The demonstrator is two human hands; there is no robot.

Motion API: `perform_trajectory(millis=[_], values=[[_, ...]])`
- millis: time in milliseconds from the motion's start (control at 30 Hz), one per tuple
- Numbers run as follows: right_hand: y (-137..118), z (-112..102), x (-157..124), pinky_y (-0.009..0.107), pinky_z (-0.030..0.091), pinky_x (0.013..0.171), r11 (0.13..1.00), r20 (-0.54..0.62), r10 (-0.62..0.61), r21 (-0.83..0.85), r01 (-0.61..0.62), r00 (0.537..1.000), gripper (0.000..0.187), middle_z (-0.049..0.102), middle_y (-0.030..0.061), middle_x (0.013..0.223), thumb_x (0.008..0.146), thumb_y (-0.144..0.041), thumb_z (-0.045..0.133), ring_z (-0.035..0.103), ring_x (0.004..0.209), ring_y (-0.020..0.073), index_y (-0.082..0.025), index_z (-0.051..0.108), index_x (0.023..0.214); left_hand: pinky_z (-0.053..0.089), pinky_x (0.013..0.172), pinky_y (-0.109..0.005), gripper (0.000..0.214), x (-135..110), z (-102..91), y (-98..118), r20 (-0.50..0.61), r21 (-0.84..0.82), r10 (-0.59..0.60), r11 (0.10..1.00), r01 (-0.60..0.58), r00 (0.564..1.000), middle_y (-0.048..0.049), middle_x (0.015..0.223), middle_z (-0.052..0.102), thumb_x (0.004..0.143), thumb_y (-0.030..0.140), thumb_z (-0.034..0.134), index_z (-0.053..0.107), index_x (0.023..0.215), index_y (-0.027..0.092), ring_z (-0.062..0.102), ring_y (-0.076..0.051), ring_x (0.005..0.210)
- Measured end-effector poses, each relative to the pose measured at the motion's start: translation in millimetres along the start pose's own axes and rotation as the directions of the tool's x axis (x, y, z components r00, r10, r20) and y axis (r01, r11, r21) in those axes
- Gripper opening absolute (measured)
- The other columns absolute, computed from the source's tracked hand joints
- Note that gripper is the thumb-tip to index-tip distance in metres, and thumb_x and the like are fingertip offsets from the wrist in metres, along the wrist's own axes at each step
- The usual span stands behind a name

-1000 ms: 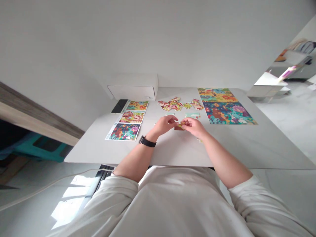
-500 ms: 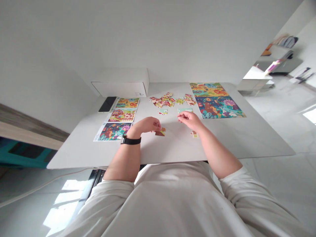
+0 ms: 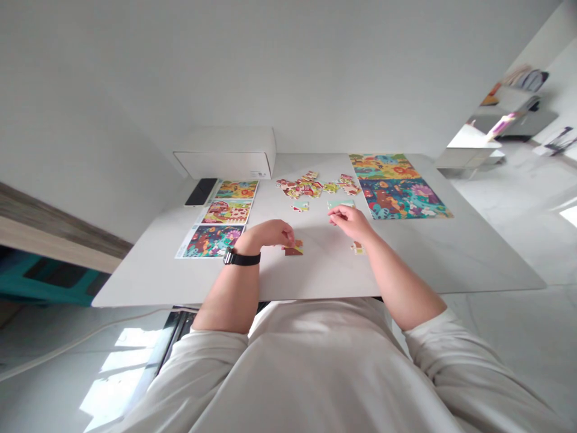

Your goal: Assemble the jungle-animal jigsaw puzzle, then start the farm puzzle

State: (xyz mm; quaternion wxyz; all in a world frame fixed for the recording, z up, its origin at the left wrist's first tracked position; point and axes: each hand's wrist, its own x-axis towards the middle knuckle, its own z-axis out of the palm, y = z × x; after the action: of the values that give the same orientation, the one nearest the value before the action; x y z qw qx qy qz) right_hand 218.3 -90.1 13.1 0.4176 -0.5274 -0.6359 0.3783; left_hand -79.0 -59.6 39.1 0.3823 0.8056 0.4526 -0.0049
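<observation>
My left hand (image 3: 269,233), with a black watch on its wrist, rests on the white table (image 3: 451,258). Its curled fingertips press on a small brown and yellow cluster of joined puzzle pieces (image 3: 294,249). My right hand (image 3: 350,219) hovers farther back with its fingers pinched together. Its fingertips are right by a pale green piece (image 3: 341,204), and I cannot see what they hold, if anything. One small loose piece (image 3: 357,247) lies beside my right forearm. A pile of loose colourful pieces (image 3: 311,187) sits beyond both hands.
Two finished puzzles (image 3: 396,186) lie at the back right. A strip of three picture cards (image 3: 223,213) lies at the left, with a black phone (image 3: 201,191) behind it. A white box (image 3: 228,153) stands against the wall.
My hands, together over the brown cluster a second ago, have parted. The left hand brought the cluster down to the left, and the right moved back towards the pale green piece.
</observation>
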Motion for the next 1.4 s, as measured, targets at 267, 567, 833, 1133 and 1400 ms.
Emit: perform_trajectory(millis=[267, 567, 833, 1133, 1400], values=[[-3.6, -2.2, -1.2, 0.034, 0.057, 0.082, 0.999, -0.030, -0.026, -0.031, 0.025, 0.999, 0.016, 0.080, 0.0040, 0.089, 0.087, -0.037, 0.070, 0.073, 0.081, 0.0202, -0.025, 0.076, 0.095, 0.041, 0.066, -0.027, 0.015, -3.1, -1.1, 9.6, 0.028, 0.061, 0.055, 0.997, -0.056, 0.998, -0.0010, 0.067, 0.075, 0.064, 0.039, 0.080, 0.081, 0.070, 0.026, 0.066, -0.020, 0.069], [3.6, -16.0, 3.3, 0.034, 0.056, 0.085, 0.987, -0.058, -0.057, -0.152, 0.047, 0.997, 0.016, 0.080, 0.0032, 0.090, 0.090, -0.033, 0.067, 0.074, 0.085, 0.0210, -0.026, 0.077, 0.100, 0.041, 0.064, -0.028, 0.013, 4.1, 4.5, 4.2, -0.056, 0.165, -0.015, 0.986, 0.024, 0.998, -0.0022, 0.072, 0.075, 0.065, 0.037, 0.080, 0.078, 0.071, 0.025, 0.066, -0.021, 0.071], [7.8, -45.6, -2.3, 0.029, 0.050, 0.074, 0.820, 0.122, 0.148, -0.570, -0.052, 0.981, 0.015, 0.080, 0.0031, 0.092, 0.086, -0.032, 0.076, 0.070, 0.078, 0.0186, -0.023, 0.076, 0.097, 0.043, 0.068, -0.028, 0.027, -0.6, -5.3, -6.4, -0.289, 0.181, -0.033, 0.979, 0.088, 0.957, -0.0022, 0.090, 0.076, 0.076, 0.045, 0.077, 0.078, 0.093, 0.023, 0.066, -0.019, 0.078], [4.6, -62.1, -12.3, 0.023, 0.046, 0.060, 0.776, 0.298, 0.435, -0.603, -0.185, 0.850, 0.017, 0.078, 0.0011, 0.081, 0.080, -0.028, 0.082, 0.071, 0.070, 0.0162, -0.021, 0.068, 0.085, 0.052, 0.081, -0.030, 0.043, 0.0, -6.5, -33.9, -0.422, 0.296, -0.023, 0.941, 0.162, 0.906, -0.0085, 0.113, 0.070, 0.076, 0.038, 0.084, 0.080, 0.117, 0.026, 0.068, -0.022, 0.088], [-4.1, -55.8, -14.8, 0.023, 0.049, 0.064, 0.738, 0.324, 0.485, -0.650, -0.181, 0.812, 0.012, 0.080, 0.0019, 0.080, 0.078, -0.022, 0.083, 0.074, 0.073, 0.0169, -0.020, 0.071, 0.081, 0.055, 0.090, -0.032, 0.035, 9.2, -3.3, -37.8, -0.502, 0.278, -0.008, 0.945, 0.170, 0.865, -0.0113, 0.115, 0.070, 0.084, 0.031, 0.075, 0.081, 0.118, 0.023, 0.071, -0.025, 0.096]])
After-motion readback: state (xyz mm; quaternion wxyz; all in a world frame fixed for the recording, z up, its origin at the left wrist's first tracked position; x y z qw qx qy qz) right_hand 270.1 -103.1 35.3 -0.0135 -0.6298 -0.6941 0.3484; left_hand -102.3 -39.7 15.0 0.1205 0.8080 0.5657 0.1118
